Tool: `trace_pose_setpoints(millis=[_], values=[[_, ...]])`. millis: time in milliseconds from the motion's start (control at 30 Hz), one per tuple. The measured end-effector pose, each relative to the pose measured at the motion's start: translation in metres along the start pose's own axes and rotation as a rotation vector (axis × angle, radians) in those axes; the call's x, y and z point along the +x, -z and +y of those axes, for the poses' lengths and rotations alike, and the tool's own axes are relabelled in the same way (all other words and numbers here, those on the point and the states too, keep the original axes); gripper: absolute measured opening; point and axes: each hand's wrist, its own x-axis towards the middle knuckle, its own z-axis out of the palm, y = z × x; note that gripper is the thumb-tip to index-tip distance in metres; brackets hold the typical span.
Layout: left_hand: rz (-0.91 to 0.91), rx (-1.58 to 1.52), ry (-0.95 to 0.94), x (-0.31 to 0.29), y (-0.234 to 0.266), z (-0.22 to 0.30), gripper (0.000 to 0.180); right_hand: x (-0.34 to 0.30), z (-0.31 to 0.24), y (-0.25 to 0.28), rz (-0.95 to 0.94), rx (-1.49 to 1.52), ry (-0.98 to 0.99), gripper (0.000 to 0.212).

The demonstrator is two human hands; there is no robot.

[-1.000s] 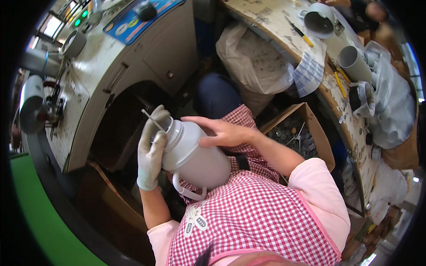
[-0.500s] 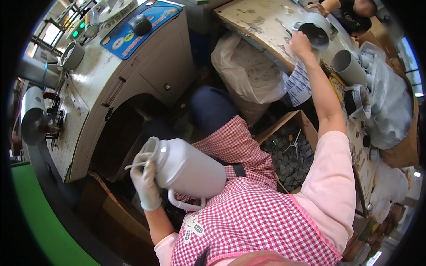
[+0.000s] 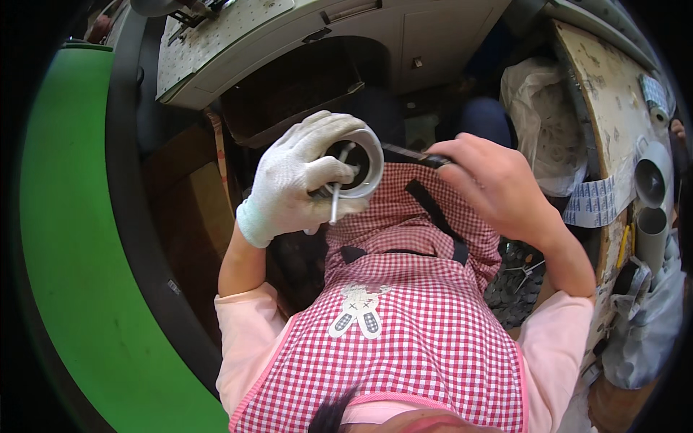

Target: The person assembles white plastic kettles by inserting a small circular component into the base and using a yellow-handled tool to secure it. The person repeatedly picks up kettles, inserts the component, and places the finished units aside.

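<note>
My left hand (image 3: 296,173), in a white knit glove, is wrapped round the mouth of a grey plastic jug (image 3: 376,162) above my lap. Its round opening tips up toward me, and most of the body is hidden behind the glove. Among the gloved fingers a thin white plastic stick (image 3: 335,205) crosses the opening. My bare right hand (image 3: 498,186) is closed on the dark handle of a knife (image 3: 434,160). The narrow blade points left at the jug's rim; I cannot tell whether it touches.
Below my right forearm is a box of grey discs (image 3: 511,289). A plastic sack (image 3: 538,115) stands by the worn workbench (image 3: 603,79), which holds grey containers (image 3: 652,227). A white cabinet (image 3: 447,43) is ahead, a green surface (image 3: 79,216) at the left.
My right hand has come back from the workbench and now holds a knife near the jug. The jug has turned, its mouth now facing me. My head view has swung left.
</note>
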Motion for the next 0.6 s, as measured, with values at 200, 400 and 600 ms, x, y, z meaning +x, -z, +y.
trace_pose_setpoints(millis=[200,400,600], values=[[-0.048,0.014,-0.023,-0.004,-0.006,0.003,0.046,0.033,-0.028,-0.017,0.018,-0.47,0.241,0.023],[-0.022,0.191,0.014,-0.013,-0.071,0.018,0.035,0.031,-0.012,-0.062,-0.401,-0.377,-0.272,0.034],[0.008,0.259,0.013,-0.03,-0.084,0.016,0.037,0.025,-0.001,-0.041,-0.671,0.27,-0.623,0.056]])
